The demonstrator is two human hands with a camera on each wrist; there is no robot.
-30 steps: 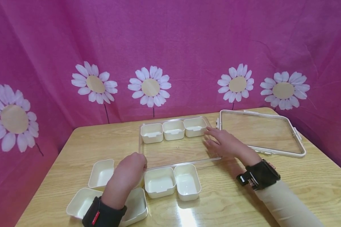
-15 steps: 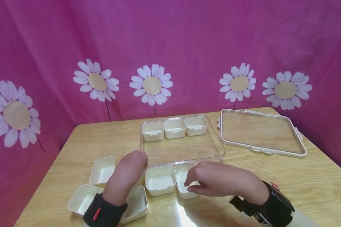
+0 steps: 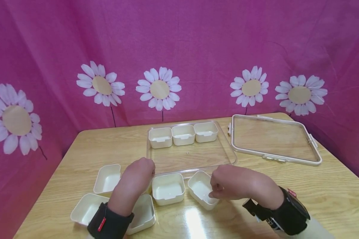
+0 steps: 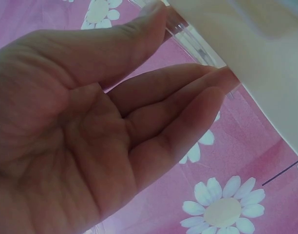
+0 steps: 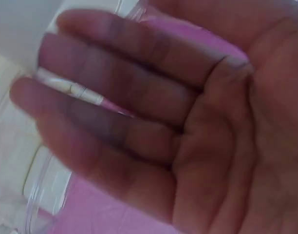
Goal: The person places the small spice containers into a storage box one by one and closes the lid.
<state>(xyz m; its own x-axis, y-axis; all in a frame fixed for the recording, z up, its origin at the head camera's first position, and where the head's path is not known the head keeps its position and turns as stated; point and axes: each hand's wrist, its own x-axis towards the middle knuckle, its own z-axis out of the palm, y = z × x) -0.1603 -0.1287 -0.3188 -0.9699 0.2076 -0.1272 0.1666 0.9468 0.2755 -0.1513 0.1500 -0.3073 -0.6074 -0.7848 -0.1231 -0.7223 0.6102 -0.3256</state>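
Note:
My right hand (image 3: 233, 182) pinches the side wall of a cream open-topped food container (image 3: 198, 190), which sits at an angle on the table. In the right wrist view its fingers (image 5: 90, 63) reach to a pale container wall. My left hand (image 3: 136, 177) hovers over another cream container, mostly hidden beneath it; in the left wrist view the thumb and fingertips meet the edge of a cream container (image 4: 280, 83). Between the hands stands a cream container (image 3: 168, 189). Behind them lies a clear tray (image 3: 191, 159) with three cream containers (image 3: 183, 134) along its far side.
Cream containers (image 3: 107, 179) stand around my left forearm, one at the far left (image 3: 88, 209) and one beside the wrist (image 3: 144, 214). A clear lid (image 3: 275, 139) with a cream rim and clips lies at the back right. A pink flowered cloth (image 3: 197, 49) hangs behind the table.
My right hand has come from the tray's right side to the front right container, which has turned and shifted right, away from its neighbour. My left hand stays almost in place.

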